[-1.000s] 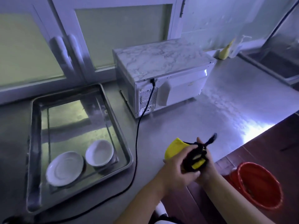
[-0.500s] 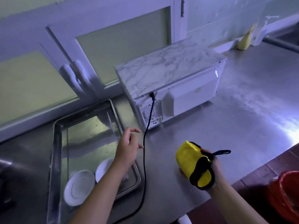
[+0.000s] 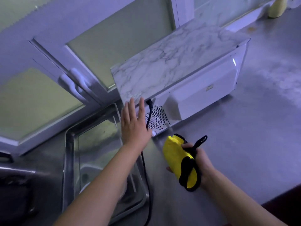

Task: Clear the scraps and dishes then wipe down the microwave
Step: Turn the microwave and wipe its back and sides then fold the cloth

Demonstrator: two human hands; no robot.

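Note:
A white microwave [image 3: 203, 88] with a marble-patterned top stands on the steel counter, its back panel and vent facing me. My left hand [image 3: 134, 123] lies flat with straight fingers against the microwave's near left corner, beside the black power cord [image 3: 149, 118]. My right hand [image 3: 197, 162] grips a folded yellow cloth with black trim [image 3: 177, 159] just in front of the microwave, above the counter. A steel tray [image 3: 70, 160] sits at the left; my left forearm hides the dishes in it.
The black power cord runs down the counter between the tray and my right hand. Cabinet doors with white handles [image 3: 76, 85] rise behind the tray. A yellow bottle [image 3: 276, 8] stands at the far right back. The counter's front edge [image 3: 280, 196] runs at lower right.
My left hand let go of the cloth, moved left and forward, and now lies flat against the microwave's corner. My right hand keeps the cloth. The view has moved closer to the microwave.

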